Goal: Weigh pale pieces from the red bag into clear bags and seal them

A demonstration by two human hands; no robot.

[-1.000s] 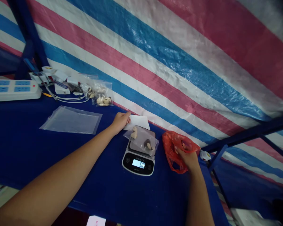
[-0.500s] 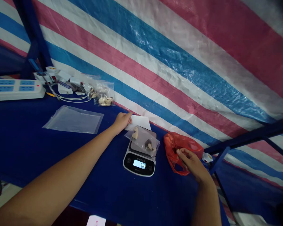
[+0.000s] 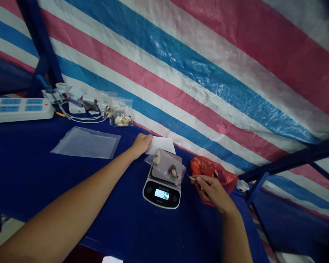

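Observation:
My right hand pinches a small, slender, pale dried piece just in front of a crumpled red plastic bag. To its left is a digital kitchen scale with a lit display reading 5.0. A clear zip bag lies across the weighing plate, holding a few pale and dark dried pieces. My left hand is closed with its fingers curled at the left edge of a white card behind the scale. Its fingertips are partly hidden, so whether it grips the card is unclear.
Flat clear bags lie left of my left hand. Farther back are filled clear bags, tangled white cables and a power strip. Striped sheeting rises behind the blue table; a blue frame bar stands right.
My right hand has come out of the red bag's opening and moved left toward the scale, with the pale dried piece now showing. The display still reads 5.0.

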